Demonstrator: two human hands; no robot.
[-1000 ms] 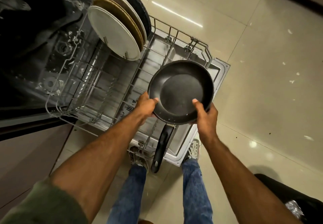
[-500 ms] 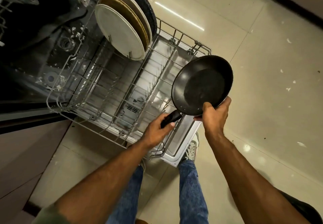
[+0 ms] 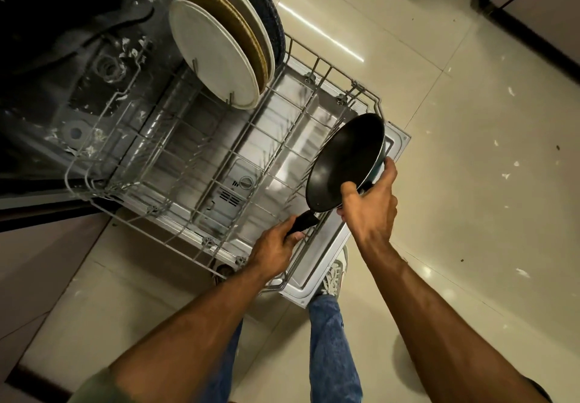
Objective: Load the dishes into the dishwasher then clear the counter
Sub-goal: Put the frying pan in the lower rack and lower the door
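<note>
A black frying pan (image 3: 346,160) is held tilted on edge over the right end of the pulled-out lower dishwasher rack (image 3: 175,164). My left hand (image 3: 276,245) grips its black handle low down. My right hand (image 3: 370,204) grips the pan's rim, thumb inside and fingers behind. Several plates (image 3: 216,54) stand upright in the rack's far end: white, tan, cream and a dark one at the back.
The open dishwasher door (image 3: 317,280) lies under the rack with a detergent compartment (image 3: 235,195) showing. The dark tub interior (image 3: 62,66) is at the left. Beige tiled floor (image 3: 470,182) spreads to the right. My legs stand at the door's near edge.
The pan has turned from flat to steeply tilted and shifted to the rack's right end. My left hand moved from the rim to the handle.
</note>
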